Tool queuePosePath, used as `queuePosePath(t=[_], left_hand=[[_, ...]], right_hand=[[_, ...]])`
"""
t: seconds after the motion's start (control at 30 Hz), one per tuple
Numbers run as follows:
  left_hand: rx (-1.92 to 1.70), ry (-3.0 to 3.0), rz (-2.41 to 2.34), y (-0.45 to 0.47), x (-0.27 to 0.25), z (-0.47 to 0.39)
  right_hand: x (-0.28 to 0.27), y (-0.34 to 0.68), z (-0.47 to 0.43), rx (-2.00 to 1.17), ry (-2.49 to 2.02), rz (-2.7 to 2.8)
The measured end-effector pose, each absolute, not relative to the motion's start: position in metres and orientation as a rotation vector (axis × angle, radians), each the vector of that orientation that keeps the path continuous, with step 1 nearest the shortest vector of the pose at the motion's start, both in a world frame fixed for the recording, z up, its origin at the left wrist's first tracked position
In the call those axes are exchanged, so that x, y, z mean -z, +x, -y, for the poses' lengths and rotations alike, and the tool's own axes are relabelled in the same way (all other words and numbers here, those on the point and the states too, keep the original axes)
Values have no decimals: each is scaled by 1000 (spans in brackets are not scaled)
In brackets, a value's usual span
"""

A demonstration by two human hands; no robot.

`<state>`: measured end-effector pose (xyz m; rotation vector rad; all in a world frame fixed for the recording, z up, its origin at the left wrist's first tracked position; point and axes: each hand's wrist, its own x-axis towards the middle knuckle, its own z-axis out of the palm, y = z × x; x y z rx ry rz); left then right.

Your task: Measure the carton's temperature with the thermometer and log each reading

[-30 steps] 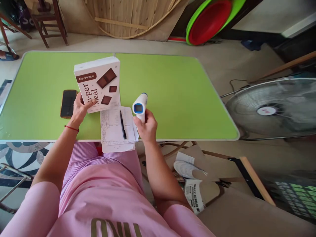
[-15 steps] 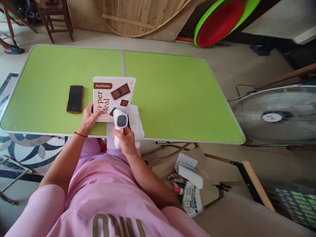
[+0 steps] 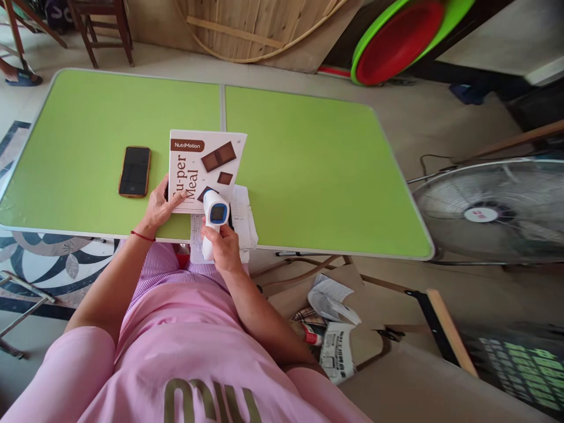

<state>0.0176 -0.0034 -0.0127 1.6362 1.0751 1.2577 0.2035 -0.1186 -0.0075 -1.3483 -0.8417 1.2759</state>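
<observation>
My left hand [image 3: 161,204] grips the lower left corner of a white box [image 3: 185,170] marked NutriMotion, with brown chocolate pieces printed on its front. The thumb lies across the front, while the other fingers are hidden behind. In my right hand [image 3: 225,247] is a white infrared thermometer [image 3: 211,242] with a blue-rimmed screen, held by its handle. Its head overlaps the box's lower right part in view; whether they touch I cannot tell. Written sheets of paper [image 3: 244,220] lie under and behind the thermometer at the table's near edge.
A phone [image 3: 134,171] in an orange-brown case lies left of the box on the green folding table [image 3: 308,170]. At the right stands a floor fan [image 3: 482,214]. Loose papers [image 3: 337,352] and a chair lie below the near edge. Someone's slippered foot [image 3: 22,76] shows at far left.
The view has shifted slightly, so the table and box appear a little higher. Both hands keep their hold, and a loose paper below the table has flopped over.
</observation>
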Motion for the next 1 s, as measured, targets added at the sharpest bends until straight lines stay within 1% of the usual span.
queuePosePath(t=[0.23, 0.77, 1.0], left_hand=[[-1249, 1604, -1092, 16, 13, 2], [-1245, 1602, -1116, 14, 11, 3], [-1225, 1620, -1134, 13, 9, 5]], right_hand=[[9, 205, 117, -1277, -1348, 956], [-10, 196, 117, -1346, -1327, 780], [-36, 204, 127, -1223, -1350, 914]])
